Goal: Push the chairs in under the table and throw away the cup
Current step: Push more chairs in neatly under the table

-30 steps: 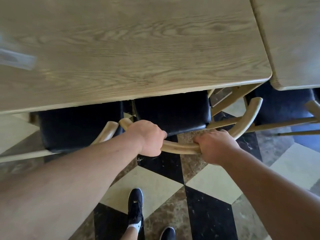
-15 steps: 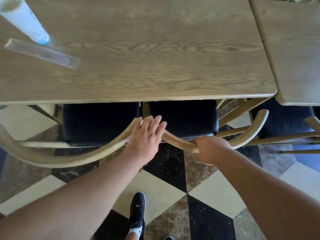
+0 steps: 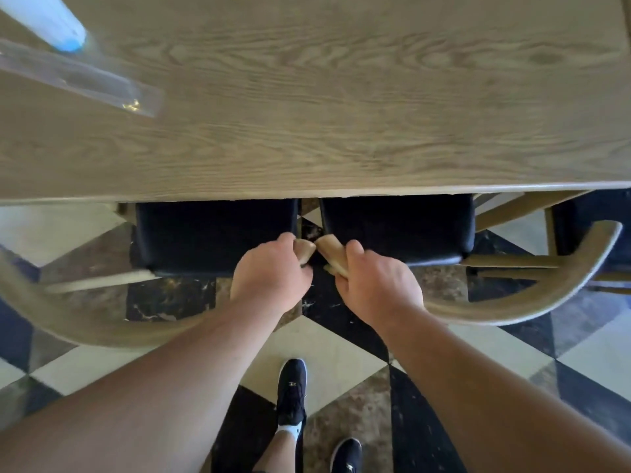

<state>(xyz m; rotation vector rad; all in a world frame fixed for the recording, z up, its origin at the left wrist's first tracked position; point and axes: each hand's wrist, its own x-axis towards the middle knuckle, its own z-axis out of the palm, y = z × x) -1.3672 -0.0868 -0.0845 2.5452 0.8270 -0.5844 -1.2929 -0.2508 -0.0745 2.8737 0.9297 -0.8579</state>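
- Chairs: two are seen, left chair [image 3: 211,237] and right chair [image 3: 396,230], side by side. The black seats are partly tucked under the near edge of the worktop [image 3: 341,114], and the curved wooden back rails stick out toward the person.
- Left hand [image 3: 273,278]: the inner end of the left chair's rail is gripped, with fingers [image 3: 302,278] clenched round it.
- Right hand [image 3: 379,288]: the inner end of the right chair's rail is gripped the same way, thumb on top.
- The two rail ends are held just beside each other; whether they touch cannot be told.
- Step judged: both chairs are being pushed in together. The seats are not yet fully under.
- Handling, judged: the chairs are stiff bentwood with a padded seat, moderately heavy, and should slide on the tiled floor [image 3: 341,349]. The rail is smooth and rounded, so a full wrap is needed.
- A hold at the rail end is likely to swing a chair, so the rail's middle is advised for a straight push.
- Cup [image 3: 51,22]: stands far left on the worktop, white with a blue base, blurred and cut off by the frame, well apart from both hands.
- The cup is judged light and easily crushed or tipped, so a soft hold round its wall is best. Its contents cannot be seen.
- A clear strip [image 3: 78,76] lies just beside the cup.
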